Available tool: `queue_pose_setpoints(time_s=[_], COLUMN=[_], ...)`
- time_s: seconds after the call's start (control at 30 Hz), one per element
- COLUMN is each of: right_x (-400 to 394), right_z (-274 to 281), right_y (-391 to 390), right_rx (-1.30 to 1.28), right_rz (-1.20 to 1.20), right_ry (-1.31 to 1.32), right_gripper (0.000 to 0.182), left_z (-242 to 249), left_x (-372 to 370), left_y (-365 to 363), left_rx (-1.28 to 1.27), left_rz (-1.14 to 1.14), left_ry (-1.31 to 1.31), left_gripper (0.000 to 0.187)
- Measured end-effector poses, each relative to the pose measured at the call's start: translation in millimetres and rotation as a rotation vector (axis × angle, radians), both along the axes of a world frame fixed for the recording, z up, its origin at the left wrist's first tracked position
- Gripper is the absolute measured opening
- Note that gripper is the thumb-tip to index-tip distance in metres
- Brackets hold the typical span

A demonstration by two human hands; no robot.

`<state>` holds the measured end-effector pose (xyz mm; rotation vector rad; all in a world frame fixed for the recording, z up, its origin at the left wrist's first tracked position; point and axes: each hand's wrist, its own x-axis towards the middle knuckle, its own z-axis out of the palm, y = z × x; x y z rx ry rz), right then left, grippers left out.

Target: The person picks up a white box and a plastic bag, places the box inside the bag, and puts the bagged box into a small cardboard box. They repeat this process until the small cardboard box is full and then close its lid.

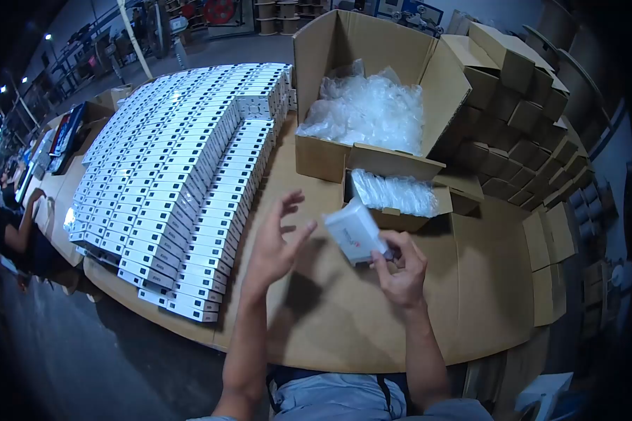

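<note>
My right hand grips a small white box by its lower right corner, above the cardboard-covered table. To its left, my left hand is raised with its fingers apart and nothing in it. Beyond the white box, a small open carton holds clear plastic-wrapped items in a row. Behind that carton, a large open cardboard box contains a heap of clear plastic bags. Long rows of stacked white boxes with small dark squares on their ends stand left of my left hand.
Brown cartons are piled at the back right, with more cartons at the table's right edge. The cardboard table surface curves along the front. A person is at the far left beside another table.
</note>
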<state>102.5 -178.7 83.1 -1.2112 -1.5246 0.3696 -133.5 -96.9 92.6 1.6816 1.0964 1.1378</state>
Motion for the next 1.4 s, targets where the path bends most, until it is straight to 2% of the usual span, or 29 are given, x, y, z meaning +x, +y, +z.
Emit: queue_pose_setpoints(time_s=[0.07, 0.1, 0.17, 0.2, 0.37, 0.47, 0.6, 0.77, 0.8, 0.9, 0.93, 1.03, 1.07, 1.2, 1.4], right_x=[-6, -10, -19, -22, -37, -43, -46, -46, -49, -62, -60, -53, -53, -48, -6], right_z=[-5, -6, -5, -9, -24, -17, -6, -13, -18, -15, -22, -51, -56, -51, -50], right_y=[24, 35, 58, 68, 94, 98, 109, 122, 123, 124, 124, 125, 121, 113, 118], right_rx=[0.062, 0.082, 0.129, 0.125, 0.131, 0.107, 0.083, 0.059, -0.008, -0.067, -0.16, -0.175, -0.209, -0.232, -0.194], right_rz=[-0.074, -0.111, -0.182, -0.236, -0.479, -0.447, -0.404, -0.406, -0.41, -0.518, -0.502, -0.541, -0.506, -0.408, -0.164], right_ry=[0.144, 0.186, 0.272, 0.259, -0.109, -0.204, -0.278, -0.358, -0.34, -0.583, -0.526, -0.814, -0.703, -0.748, -0.762], right_gripper=[0.031, 0.031, 0.032, 0.035, 0.041, 0.038, 0.036, 0.035, 0.036, 0.037, 0.036, 0.033, 0.033, 0.042, 0.043], left_z=[5, 24, 39, 48, 83, 92, 82, 61, 51, 33, 29, 17, 13, 11, 14], left_x=[-19, -23, -35, -38, -46, -53, -60, -51, -50, -45, -43, -41, -41, -46, -50], left_y=[50, 65, 111, 130, 202, 233, 272, 302, 307, 312, 312, 314, 314, 313, 313], left_rx=[0.135, 0.105, 0.301, 0.293, 0.214, 0.241, 0.316, 0.385, 0.483, 0.705, 0.708, 0.724, 0.724, 0.774, 0.754], left_rz=[0.084, 0.151, 0.24, 0.267, 0.31, 0.338, 0.399, 0.457, 0.475, 0.501, 0.507, 0.5, 0.499, 0.498, 0.478], left_ry=[-0.014, 0.009, 0.17, 0.244, 0.501, 0.675, 0.805, 0.916, 0.897, 0.791, 0.795, 0.812, 0.832, 0.892, 0.936], left_gripper=[0.047, 0.041, 0.039, 0.039, 0.038, 0.036, 0.033, 0.028, 0.027, 0.021, 0.022, 0.023, 0.023, 0.023, 0.016])
